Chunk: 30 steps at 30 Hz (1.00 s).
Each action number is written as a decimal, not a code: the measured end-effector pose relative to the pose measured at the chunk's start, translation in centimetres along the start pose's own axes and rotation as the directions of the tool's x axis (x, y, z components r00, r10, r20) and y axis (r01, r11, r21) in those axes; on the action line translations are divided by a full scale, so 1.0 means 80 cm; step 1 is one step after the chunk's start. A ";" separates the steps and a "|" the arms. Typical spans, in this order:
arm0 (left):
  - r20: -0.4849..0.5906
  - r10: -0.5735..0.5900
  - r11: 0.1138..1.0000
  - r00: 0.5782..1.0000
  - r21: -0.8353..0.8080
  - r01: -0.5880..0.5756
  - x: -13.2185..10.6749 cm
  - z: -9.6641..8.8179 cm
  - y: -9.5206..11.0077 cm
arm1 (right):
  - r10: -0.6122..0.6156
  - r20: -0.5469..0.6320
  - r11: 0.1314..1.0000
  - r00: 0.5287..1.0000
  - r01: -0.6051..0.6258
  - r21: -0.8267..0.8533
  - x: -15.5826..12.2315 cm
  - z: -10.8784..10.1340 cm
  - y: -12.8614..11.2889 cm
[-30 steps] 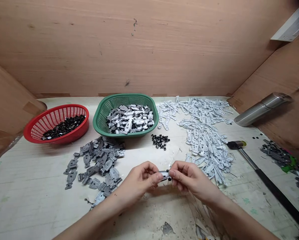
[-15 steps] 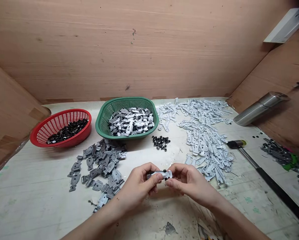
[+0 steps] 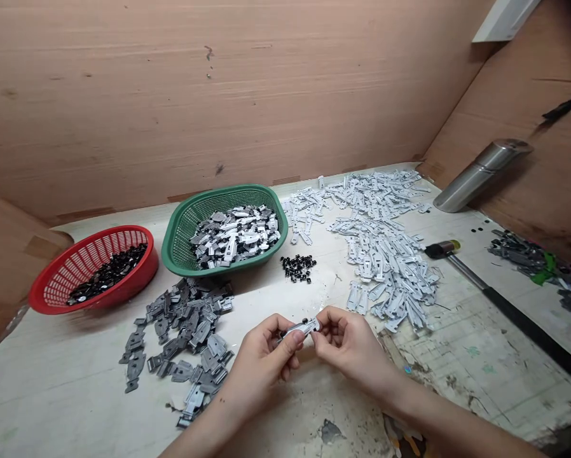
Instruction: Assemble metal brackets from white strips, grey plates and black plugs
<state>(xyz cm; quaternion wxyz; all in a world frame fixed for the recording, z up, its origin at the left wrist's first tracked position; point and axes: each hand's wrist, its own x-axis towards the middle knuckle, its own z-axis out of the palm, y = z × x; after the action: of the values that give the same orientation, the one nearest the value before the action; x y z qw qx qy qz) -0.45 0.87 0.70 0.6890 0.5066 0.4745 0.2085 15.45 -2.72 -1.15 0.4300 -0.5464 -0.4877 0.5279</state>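
We have a small metal clip (image 3: pixel 305 327), pale on top with a black roller at its far edge, held up between our two hands over the near middle of the table (image 3: pixel 271 296). Our left hand (image 3: pixel 269 350) grips its left end, the thumb pressed along the near side and the fingers bent behind. Our right hand (image 3: pixel 346 340) is closed at the other end, thumb and curled fingers pinching the tip (the underside is hidden from us).

Just beyond the hands we see a small pile of black rollers (image 3: pixel 297 268). To the left, a loose spread of dark grey metal plates (image 3: pixel 197 331) runs from near our left forearm up to the green basket (image 3: pixel 223 270), which holds a heap of grey-and-white clips (image 3: pixel 238 236). Farther left, the red basket (image 3: pixel 145 275) sits tilted, with glossy black pieces (image 3: pixel 109 273) in it.

To the right of the rollers, we have a broad heap of white metal plates (image 3: pixel 390 267) stretching to the far edge. Right of that lies a mallet (image 3: pixel 507 310), its head toward the heap, and a steel cylinder (image 3: pixel 476 178) leans at the far right. Nearer the right edge, we find mixed dark scraps (image 3: pixel 519 254) beside a cardboard wall (image 3: pixel 519 114).
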 end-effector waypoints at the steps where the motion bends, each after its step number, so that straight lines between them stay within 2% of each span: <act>1: 0.003 -0.004 1.000 1.000 0.006 0.004 0.000 0.000 0.000 | -0.015 -0.008 1.000 1.000 0.015 -0.026 0.000 0.000 0.000; 4: 0.004 -0.026 0.999 1.000 0.041 0.025 -0.002 0.001 0.003 | -0.027 0.012 0.996 1.000 0.028 -0.086 0.004 -0.007 -0.003; 6: 0.008 -0.040 0.995 0.999 0.095 0.039 -0.004 0.001 0.006 | 0.048 0.121 0.998 0.992 -0.044 -0.041 0.008 -0.016 -0.005; 8: 0.025 -0.053 0.985 0.998 0.169 0.048 -0.006 0.001 0.010 | 0.123 0.242 0.991 0.962 -0.134 0.030 0.012 -0.026 -0.007; 10: 0.052 -0.061 0.972 0.997 0.232 0.047 -0.007 0.002 0.012 | 0.144 0.311 0.984 0.939 -0.170 0.058 0.016 -0.033 -0.006; 15: 0.098 -0.093 0.959 0.991 0.275 0.063 -0.007 0.006 0.014 | 0.111 0.343 0.990 0.933 -0.133 0.041 0.016 -0.035 0.002; 19: 0.130 -0.146 0.961 0.981 0.255 0.109 -0.007 0.005 0.012 | 0.128 0.385 0.983 0.914 -0.167 0.070 0.015 -0.040 0.002; 21: 0.143 -0.164 0.967 0.976 0.217 0.131 -0.007 0.002 0.011 | 0.162 0.460 0.960 0.873 -0.247 0.132 0.016 -0.048 0.000; 25: 0.150 -0.155 0.985 0.977 0.096 0.141 -0.008 -0.003 0.017 | 0.132 0.612 0.863 0.779 -0.395 0.316 0.019 -0.063 -0.002; 30: 0.152 -0.162 0.987 0.975 0.039 0.158 -0.010 -0.004 0.024 | 0.064 0.656 0.759 0.752 -0.463 0.457 0.023 -0.063 0.008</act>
<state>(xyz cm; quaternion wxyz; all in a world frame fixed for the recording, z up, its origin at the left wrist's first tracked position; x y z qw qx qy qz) -0.72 1.22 2.75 0.7313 0.4907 0.4617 0.1062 20.43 -0.77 -1.74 0.3161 -0.2518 -0.3201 0.8569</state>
